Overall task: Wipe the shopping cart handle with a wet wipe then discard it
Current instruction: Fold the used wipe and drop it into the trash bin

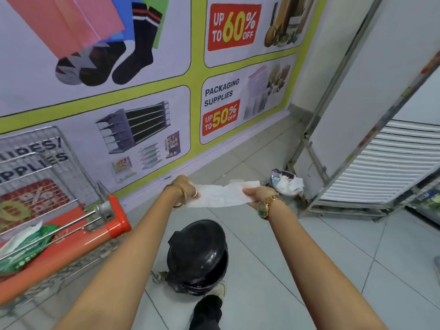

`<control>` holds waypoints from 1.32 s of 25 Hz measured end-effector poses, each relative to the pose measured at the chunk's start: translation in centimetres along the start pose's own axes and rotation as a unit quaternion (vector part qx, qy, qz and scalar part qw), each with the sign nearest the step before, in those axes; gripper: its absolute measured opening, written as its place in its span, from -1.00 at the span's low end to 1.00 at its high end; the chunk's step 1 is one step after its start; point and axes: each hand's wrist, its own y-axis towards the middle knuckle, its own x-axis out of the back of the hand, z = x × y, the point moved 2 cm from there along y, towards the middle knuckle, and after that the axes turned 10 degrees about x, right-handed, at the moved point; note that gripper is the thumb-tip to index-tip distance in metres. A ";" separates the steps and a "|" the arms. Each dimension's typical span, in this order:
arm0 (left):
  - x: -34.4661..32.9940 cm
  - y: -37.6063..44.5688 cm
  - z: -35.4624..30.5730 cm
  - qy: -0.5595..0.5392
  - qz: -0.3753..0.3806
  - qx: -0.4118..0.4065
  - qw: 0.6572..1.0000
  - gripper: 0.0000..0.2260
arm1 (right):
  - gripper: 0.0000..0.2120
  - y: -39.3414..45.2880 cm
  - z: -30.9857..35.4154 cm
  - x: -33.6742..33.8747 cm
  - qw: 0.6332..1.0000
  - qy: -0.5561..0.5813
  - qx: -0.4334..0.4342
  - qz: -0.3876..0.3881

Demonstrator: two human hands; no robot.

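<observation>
A white wet wipe (222, 195) is stretched flat between my two hands, out in front of me above the floor. My left hand (185, 188) pinches its left end and my right hand (258, 195) pinches its right end. The shopping cart's orange handle (78, 241) runs along the lower left, to the left of my left arm and apart from the wipe. A green wet-wipe pack (26, 248) lies in the cart's seat behind the handle. A small bin (287, 184) with crumpled white wipes in it stands on the floor just beyond my right hand.
A black lidded bin (197, 256) lined with a black bag stands on the tiled floor between my arms, by my shoe (220, 290). A poster wall (142, 91) rises ahead. A metal-framed panel and rack (357, 151) stand at the right.
</observation>
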 end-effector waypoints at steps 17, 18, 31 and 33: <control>-12.0 13.5 15.0 0.100 0.005 0.205 0.974 -0.73 | -0.65 13.9 -20.4 -1.5 0.956 -0.206 -0.207 0.005; -12.4 13.6 15.1 0.097 0.015 0.209 0.973 -0.72 | -0.62 13.9 -20.8 -1.8 0.954 -0.211 -0.214 0.022; -10.4 11.9 10.9 0.108 0.011 0.112 0.988 -0.85 | -0.53 11.3 -15.0 -4.2 0.949 -0.293 -0.101 0.056; -10.1 10.5 10.1 0.089 0.008 0.082 0.993 -0.62 | -0.51 9.5 -13.3 -4.1 0.951 -0.291 -0.076 0.069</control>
